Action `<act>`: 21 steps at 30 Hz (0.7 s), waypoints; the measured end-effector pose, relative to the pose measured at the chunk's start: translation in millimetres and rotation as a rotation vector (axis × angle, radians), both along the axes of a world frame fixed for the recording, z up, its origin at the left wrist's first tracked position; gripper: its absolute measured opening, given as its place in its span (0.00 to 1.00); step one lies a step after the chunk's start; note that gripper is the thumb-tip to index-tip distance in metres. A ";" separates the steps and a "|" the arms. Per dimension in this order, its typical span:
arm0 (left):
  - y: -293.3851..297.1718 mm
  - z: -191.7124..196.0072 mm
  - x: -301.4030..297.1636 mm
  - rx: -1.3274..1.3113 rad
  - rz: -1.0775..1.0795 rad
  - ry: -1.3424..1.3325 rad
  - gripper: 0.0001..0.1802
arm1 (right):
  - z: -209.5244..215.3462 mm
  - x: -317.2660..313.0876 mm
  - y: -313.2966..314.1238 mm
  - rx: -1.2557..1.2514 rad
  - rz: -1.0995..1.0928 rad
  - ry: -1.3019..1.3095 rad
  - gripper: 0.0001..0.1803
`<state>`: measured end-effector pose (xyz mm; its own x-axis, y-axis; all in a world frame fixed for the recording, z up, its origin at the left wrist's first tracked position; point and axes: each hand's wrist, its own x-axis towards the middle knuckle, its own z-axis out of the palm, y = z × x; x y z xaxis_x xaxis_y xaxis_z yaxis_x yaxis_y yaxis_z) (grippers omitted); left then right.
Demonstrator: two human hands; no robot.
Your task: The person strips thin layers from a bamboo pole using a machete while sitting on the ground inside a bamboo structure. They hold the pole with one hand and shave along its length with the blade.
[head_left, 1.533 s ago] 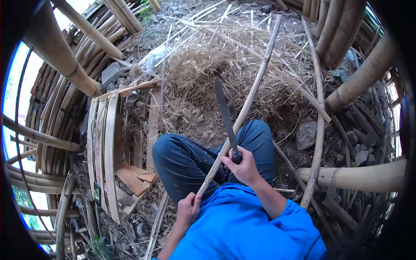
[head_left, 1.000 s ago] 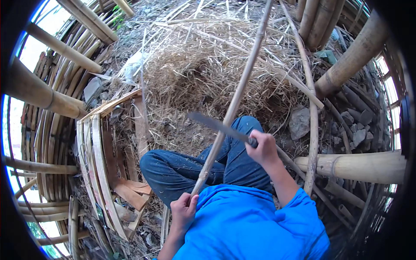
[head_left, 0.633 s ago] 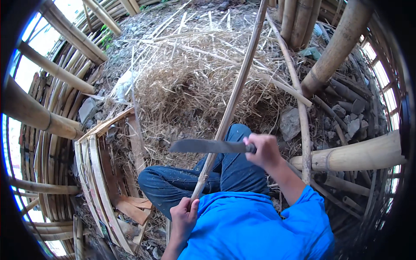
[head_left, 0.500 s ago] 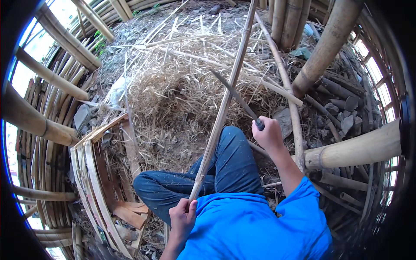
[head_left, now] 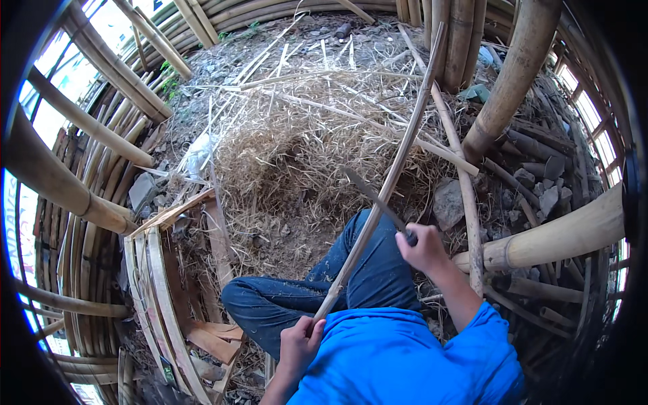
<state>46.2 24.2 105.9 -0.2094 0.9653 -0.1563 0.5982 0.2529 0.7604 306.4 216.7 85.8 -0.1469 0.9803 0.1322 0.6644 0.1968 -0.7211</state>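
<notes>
Head view: left hand (head_left: 300, 343) grips the bamboo pole (head_left: 388, 182); right hand (head_left: 424, 248) clenches a machete (head_left: 374, 197) against it.

A single view, worn on the person's head, looks steeply down and a little forward; the blue shirt (head_left: 398, 358) and bent knee (head_left: 297, 304) fill the lower edge, close under the lens; the ground beyond, with its heap of dry straw (head_left: 297, 142), runs to the upper edge; the fisheye bends the bamboo poles (head_left: 88, 121) round the rim; dark corners frame it; no second view shares the scene.
</notes>
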 end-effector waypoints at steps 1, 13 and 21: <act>-0.4 1.0 0.8 -0.003 0.000 0.000 0.14 | -3.7 -4.2 -6.9 0.019 0.048 -0.041 0.08; -35.0 -1.6 2.5 0.053 0.206 -0.090 0.12 | 0.0 -50.7 -21.5 0.020 0.221 0.083 0.08; -95.3 0.3 4.1 0.143 0.411 -0.008 0.13 | 46.7 -126.2 -63.7 -0.580 0.621 0.732 0.21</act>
